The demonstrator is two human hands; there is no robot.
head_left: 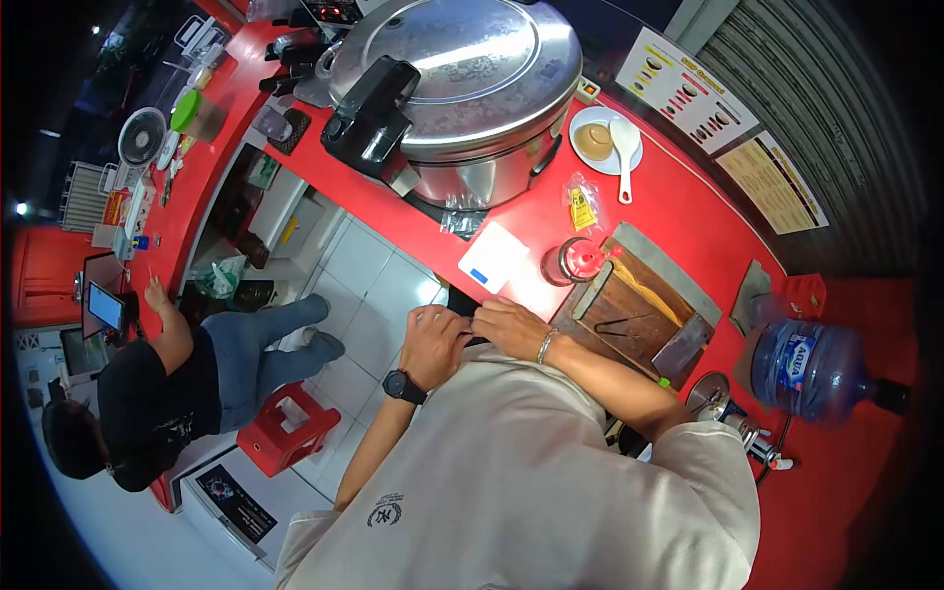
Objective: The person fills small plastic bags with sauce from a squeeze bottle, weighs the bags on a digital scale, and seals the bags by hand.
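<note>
The wearer's light shirt (511,482) occupies the nearest zone, with both forearms extended forward from it. The left hand (431,344), fitted with a black wristwatch (402,386), and the right hand (506,327), fitted with a bracelet (547,344), are brought together in front of the torso at the counter edge. The fingers of both hands are curled and the grip is narrow; whether an object is held between them cannot be determined. Directly beyond the hands, flat on the red counter (678,197), lies a white panel (501,251) with a blue patch; contact between it and the right hand cannot be confirmed. A red-lidded jar (556,265) stands just to the right of the panel, beside a wooden board (615,295). Farther back are a yellow-labelled packet (584,208) and a white plate (585,117) carrying a rice paddle (624,147). Behind the panel stands a large metal cooker (467,175), lid closed. Well apart at left, another person (162,393) in a dark top is positioned near a red stool (280,438), one hand on the far counter section.
</note>
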